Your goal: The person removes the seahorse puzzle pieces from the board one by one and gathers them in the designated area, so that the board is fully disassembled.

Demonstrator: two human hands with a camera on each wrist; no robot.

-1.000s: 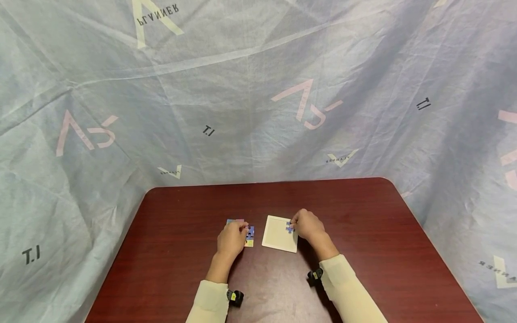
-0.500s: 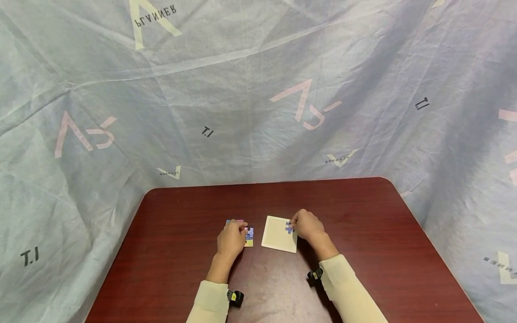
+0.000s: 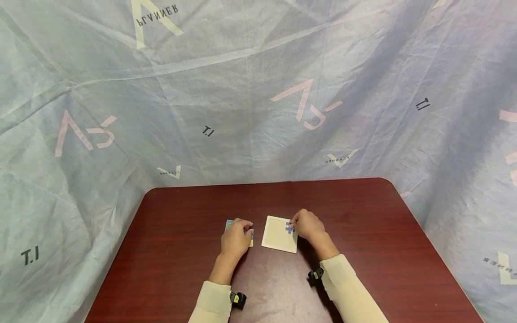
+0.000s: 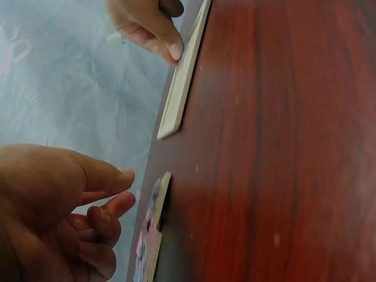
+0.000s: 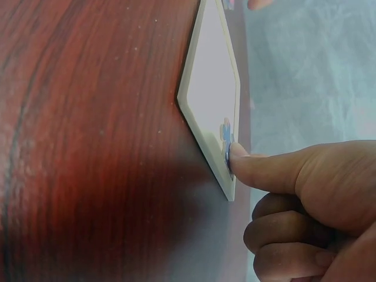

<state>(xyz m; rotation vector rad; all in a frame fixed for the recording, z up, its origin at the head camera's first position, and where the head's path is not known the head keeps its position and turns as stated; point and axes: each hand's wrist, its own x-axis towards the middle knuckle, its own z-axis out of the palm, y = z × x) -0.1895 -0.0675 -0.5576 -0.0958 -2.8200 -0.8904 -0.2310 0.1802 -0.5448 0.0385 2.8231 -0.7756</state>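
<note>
My right hand point(image 3: 308, 225) is at the far right corner of a shallow cream puzzle tray point(image 3: 278, 237). Its thumb and fingertips hold a blue puzzle piece point(image 5: 227, 140) lying inside that corner, against the rim. In the right wrist view the thumb is on the piece and the other fingers are curled below. Left of the tray, my left hand point(image 3: 235, 238) hovers over a group of colourful joined puzzle pieces point(image 4: 150, 235), covering much of them in the head view. A small gap shows between its thumb and index tips, with nothing between them.
Both things lie on a dark red wooden table point(image 3: 181, 269). Behind and beside it hangs a pale grey printed cloth point(image 3: 242, 89). Each wrist wears a small black camera point(image 3: 238, 299).
My left hand has shifted slightly right across the joined pieces, uncovering their left side, and its thumb and index finger are further apart. The right hand stays at the tray's corner.
</note>
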